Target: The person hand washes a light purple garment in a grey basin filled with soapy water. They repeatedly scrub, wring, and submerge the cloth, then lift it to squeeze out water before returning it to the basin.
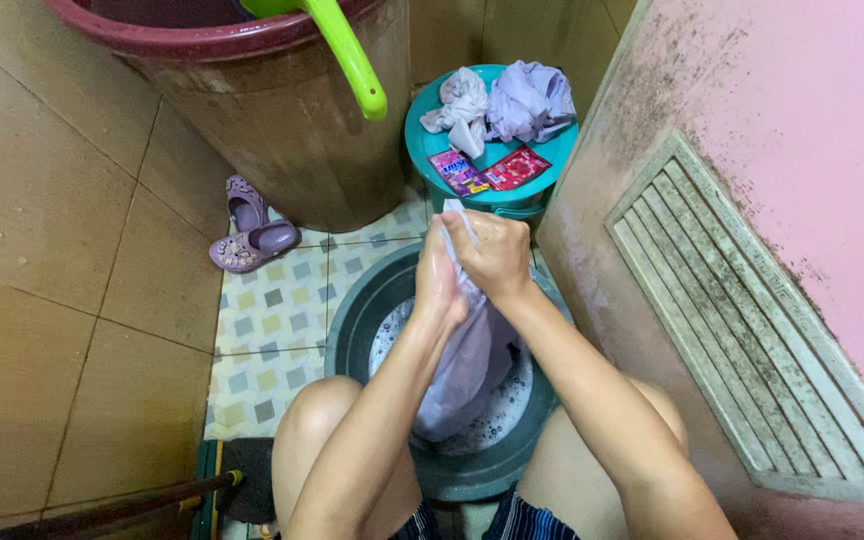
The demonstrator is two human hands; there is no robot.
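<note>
A tiled washroom floor fills the view, plain brown tiles at nine o'clock giving way to a strip of small patterned tiles (pixel 270 300) toward the middle, wet ground that suits washing by hand. At seven o'clock a dark stick-like handle (pixel 102 510) lies along the floor, out of the way. At ten o'clock a pair of purple clogs (pixel 252 232) sits beside the big brown water barrel (pixel 292 130), kicked off where they stay near but clear of the suds. A green dipper handle (pixel 350 55) hangs over the barrel's maroon rim at twelve o'clock, handy for scooping water. In the centre, between the person's bare knees, stands a dark round basin (pixel 352 330) with foamy water, placed close so both arms reach it without stretching. The left hand (pixel 439 278) and right hand (pixel 494 252) are closed tight, side by side and touching, both gripping the bunched top of a pale lilac wet garment (pixel 462 370), which hangs from the fists down into the basin so that drips fall back into the suds. At one o'clock a teal stool or upturned bucket (pixel 422 140) carries wrung pale clothes (pixel 512 100) and two small detergent sachets (pixel 487 170), kept dry above the floor. At three o'clock rises a stained pink wall with a slatted vent (pixel 752 300).
</note>
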